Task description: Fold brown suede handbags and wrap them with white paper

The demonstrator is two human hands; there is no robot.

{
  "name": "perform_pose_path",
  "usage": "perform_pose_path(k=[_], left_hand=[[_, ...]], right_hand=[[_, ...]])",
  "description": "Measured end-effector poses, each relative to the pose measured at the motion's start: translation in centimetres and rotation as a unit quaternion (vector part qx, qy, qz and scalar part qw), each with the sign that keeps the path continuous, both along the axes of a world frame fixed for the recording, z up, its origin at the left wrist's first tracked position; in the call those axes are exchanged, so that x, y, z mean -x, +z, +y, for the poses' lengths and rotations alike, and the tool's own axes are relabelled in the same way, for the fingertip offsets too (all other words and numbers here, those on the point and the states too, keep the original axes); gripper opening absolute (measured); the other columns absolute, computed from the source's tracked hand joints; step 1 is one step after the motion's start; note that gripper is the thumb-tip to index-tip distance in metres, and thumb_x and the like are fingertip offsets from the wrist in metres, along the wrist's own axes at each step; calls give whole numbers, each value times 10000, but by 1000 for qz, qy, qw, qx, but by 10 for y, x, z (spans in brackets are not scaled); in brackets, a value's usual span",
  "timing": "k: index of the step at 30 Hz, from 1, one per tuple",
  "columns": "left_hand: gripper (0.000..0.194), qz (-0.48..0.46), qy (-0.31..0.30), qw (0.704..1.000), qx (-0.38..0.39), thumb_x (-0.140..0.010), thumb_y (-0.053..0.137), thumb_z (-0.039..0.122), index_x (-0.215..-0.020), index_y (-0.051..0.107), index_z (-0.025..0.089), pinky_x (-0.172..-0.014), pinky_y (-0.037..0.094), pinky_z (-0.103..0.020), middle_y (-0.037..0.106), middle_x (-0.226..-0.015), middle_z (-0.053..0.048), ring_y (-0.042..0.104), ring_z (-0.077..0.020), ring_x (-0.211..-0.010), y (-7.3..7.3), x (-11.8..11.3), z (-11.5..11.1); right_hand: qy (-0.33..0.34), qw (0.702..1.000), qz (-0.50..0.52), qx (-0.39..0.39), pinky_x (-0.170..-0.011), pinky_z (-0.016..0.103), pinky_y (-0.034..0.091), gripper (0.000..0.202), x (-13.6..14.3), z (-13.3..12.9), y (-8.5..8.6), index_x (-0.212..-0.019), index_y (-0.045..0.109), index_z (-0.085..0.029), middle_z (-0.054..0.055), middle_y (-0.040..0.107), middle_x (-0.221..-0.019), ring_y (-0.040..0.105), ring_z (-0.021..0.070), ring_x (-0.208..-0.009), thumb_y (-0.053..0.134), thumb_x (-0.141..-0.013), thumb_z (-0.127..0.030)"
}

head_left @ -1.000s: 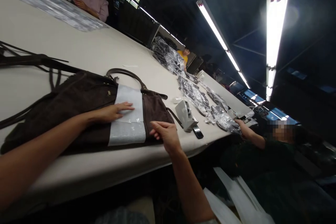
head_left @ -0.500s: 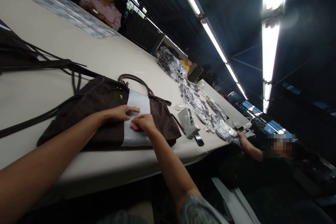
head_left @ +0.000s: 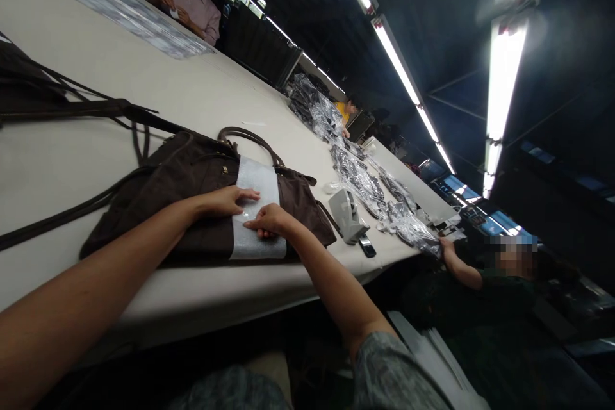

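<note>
A dark brown handbag (head_left: 187,173) with handles and long straps lies flat on the white-covered table, close to its front edge. Around its body runs a whitish paper-like band (head_left: 257,176). My left hand (head_left: 221,201) rests on bag and band, fingers stretched out toward the right. On the band just to its right is my right hand (head_left: 270,220), its fingers curled and pressed together, the tip of the forefinger touching the surface. Between the two hands shows a small shiny clear patch (head_left: 246,213), apparently tape. Whatever the right fingers pinch, if anything, is hidden.
A pale tape dispenser (head_left: 350,221) and a dark phone (head_left: 368,246) are right of the bag. Plastic-wrapped dark items (head_left: 358,179) line the table beyond. Another dark bag (head_left: 24,86) lies left. A co-worker's hand (head_left: 446,248) touches a wrapped item; others sit across.
My right hand has slid slightly toward the band's near edge, and its forefinger is straighter. The shiny patch now shows between my hands. The left hand stays on the bag; the view has shifted a little.
</note>
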State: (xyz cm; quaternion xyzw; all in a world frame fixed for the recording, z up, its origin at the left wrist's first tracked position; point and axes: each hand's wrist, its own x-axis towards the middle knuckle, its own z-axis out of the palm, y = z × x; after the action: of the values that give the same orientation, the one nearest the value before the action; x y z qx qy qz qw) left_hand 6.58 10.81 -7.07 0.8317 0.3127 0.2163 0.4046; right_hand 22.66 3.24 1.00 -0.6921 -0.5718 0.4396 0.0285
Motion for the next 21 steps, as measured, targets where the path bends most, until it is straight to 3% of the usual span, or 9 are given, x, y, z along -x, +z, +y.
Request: perform_pose_path(k=[3,7,10,13,16,19,21], left_hand=[[788,-1,-6,1000,2,-627,530,246,-1396,492,77,-1238,202,-398,425,-1527,-120,309,-245,-1471,-1,1,1],[779,3,-7,1000,-2,-657,549,327,-1400,500,98,-1239,193,-421,428,-1524,-111,314,-264,-1466,0,4,3],[789,17,-4,1000,-8,-663,559,366,-1406,501,108,-1233,212,-424,425,-1524,-101,332,-273,-1456,1,6,2],[819,39,4,999,-17,-703,554,446,-1434,465,85,-1219,254,-417,417,-1520,-112,357,-281,-1441,3,8,0],[839,62,10,998,-32,-724,539,498,-1443,450,74,-1212,261,-407,403,-1518,-117,345,-275,-1444,10,11,-2],[718,80,18,995,-55,-777,490,445,-1434,483,155,-1216,247,-403,408,-1510,-61,329,-238,-1449,16,11,-7],[614,95,33,992,-75,-825,439,424,-1409,518,251,-1214,249,-429,413,-1499,-11,349,-232,-1437,13,13,-12]], right_hand=[[55,994,-66,-63,-486,199,377,292,-1,-21,4,-653,515,-184,-50,535,-439,497,101,-433,699,-863,-268],[91,960,-171,-203,-691,264,464,202,-4,-62,15,-838,607,-215,-10,675,-658,661,182,-722,709,-844,-389],[90,923,-173,-332,-835,303,486,218,-7,-78,16,-972,646,-235,17,739,-902,686,201,-896,623,-920,-446],[183,866,-141,-444,-1034,318,435,352,-8,-74,2,-1237,599,-191,77,681,-1249,599,206,-1205,486,-1004,-430],[275,846,-136,-436,-1164,380,335,478,-8,-74,-19,-1374,516,-109,139,551,-1436,473,232,-1370,446,-1017,-418],[249,860,-94,-435,-1205,379,276,464,-15,-97,-36,-1381,540,-143,131,537,-1453,456,232,-1392,452,-1007,-404],[229,872,-17,-433,-1168,329,333,393,-31,-121,-43,-1289,639,-234,79,635,-1351,533,220,-1327,483,-986,-430]])
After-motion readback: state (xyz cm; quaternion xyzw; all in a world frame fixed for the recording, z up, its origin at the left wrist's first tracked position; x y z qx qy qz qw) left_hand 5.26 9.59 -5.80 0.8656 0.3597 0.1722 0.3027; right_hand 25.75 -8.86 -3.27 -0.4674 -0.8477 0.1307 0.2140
